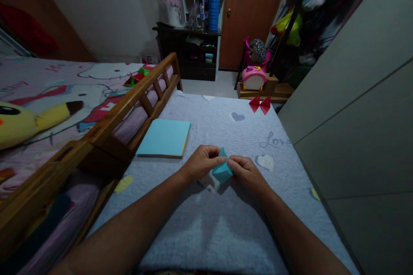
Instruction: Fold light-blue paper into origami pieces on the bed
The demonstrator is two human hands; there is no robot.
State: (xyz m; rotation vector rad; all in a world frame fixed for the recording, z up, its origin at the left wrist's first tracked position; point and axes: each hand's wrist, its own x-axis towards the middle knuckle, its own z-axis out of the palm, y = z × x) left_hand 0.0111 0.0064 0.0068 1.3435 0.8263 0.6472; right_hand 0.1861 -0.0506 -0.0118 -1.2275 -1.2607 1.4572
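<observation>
A small folded piece of light blue origami paper (222,173) is held up between both hands, over the middle of the bed sheet (206,232). My left hand (203,162) pinches its left side, thumb on top. On the right side, my right hand (247,172) grips it between thumb and fingers. The fingertips behind the paper are partly hidden. To the left of my hands lies a square stack of coloured paper (164,137), light blue on top with an orange-yellow edge showing. At the far right corner of the sheet sit two red folded paper pieces (260,105).
A wooden bed rail (129,107) runs along the left, with a yellow plush toy (26,122) on the bed beyond it. A grey-white cabinet (355,116) borders the right side. At the back stand a dark shelf unit (187,56) and a wooden door (251,13).
</observation>
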